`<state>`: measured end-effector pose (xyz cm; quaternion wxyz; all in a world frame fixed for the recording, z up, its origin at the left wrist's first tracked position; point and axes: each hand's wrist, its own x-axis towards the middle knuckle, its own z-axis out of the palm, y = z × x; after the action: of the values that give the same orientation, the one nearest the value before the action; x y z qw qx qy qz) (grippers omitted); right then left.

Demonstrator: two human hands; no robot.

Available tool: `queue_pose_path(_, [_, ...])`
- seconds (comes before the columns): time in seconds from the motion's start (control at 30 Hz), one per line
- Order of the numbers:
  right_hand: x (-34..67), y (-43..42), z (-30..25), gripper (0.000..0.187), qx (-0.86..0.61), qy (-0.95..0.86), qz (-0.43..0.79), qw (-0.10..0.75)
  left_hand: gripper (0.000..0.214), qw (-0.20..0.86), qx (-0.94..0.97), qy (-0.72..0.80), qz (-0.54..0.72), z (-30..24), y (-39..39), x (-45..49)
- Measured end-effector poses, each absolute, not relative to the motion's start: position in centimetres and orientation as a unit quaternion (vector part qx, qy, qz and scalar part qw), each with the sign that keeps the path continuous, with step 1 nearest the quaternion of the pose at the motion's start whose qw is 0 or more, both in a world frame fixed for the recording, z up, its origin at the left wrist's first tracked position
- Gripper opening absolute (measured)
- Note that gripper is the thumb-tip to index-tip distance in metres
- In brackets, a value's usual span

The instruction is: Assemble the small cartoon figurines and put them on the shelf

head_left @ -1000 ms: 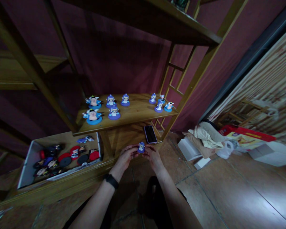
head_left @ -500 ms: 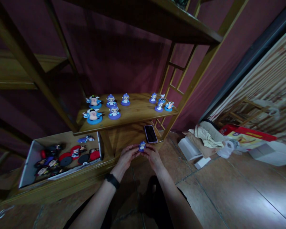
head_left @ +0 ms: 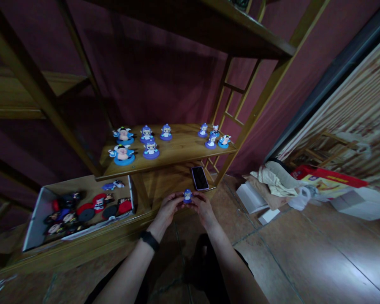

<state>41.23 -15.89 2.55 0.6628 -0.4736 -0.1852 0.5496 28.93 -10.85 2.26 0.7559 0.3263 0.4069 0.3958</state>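
Note:
Between my two hands is a small purple-and-white figurine (head_left: 188,196), held upright in front of the lower shelf. My left hand (head_left: 171,207) grips it from the left with the fingertips, and my right hand (head_left: 202,207) pinches it from the other side. On the wooden shelf (head_left: 180,150) above stand similar purple figurines (head_left: 151,150) and pink pig figurines in blue (head_left: 124,154), grouped at the left end. Another small group, with a purple figurine (head_left: 211,141) and a blue-based pig figurine (head_left: 224,141), stands at the right end.
An open cardboard box (head_left: 34,215) with several red, black and purple figurines sits at lower left. A phone (head_left: 200,178) lies on the lower shelf just beyond my hands. White boxes (head_left: 251,198), cloth and a plastic bag (head_left: 300,198) lie on the tiled floor at right.
The figurine in my hands has turned slightly and now faces more toward me. Both hands stay in nearly the same place; the view has shifted a little.

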Motion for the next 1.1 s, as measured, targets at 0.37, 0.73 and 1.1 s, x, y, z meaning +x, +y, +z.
queue_pose_path(0.37, [41.21, -15.93, 2.30, 0.037, -0.446, -0.170, 0.553, 0.683, 0.032, 0.775, 0.321, 0.379, 0.391, 1.97, -10.68, 29.07])
queue_pose_path(0.73, [41.21, -15.91, 2.21, 0.043, -0.439, -0.183, 0.560, 0.678, 0.038, 0.760, 0.357, 0.376, 0.392, 1.81, -10.59, 29.16])
queue_pose_path(1.1, [41.27, -16.09, 2.99, 0.039, -0.464, -0.192, 0.568, 0.652, 0.028, 0.774, 0.370, 0.365, 0.362, 2.22, -10.56, 29.06])
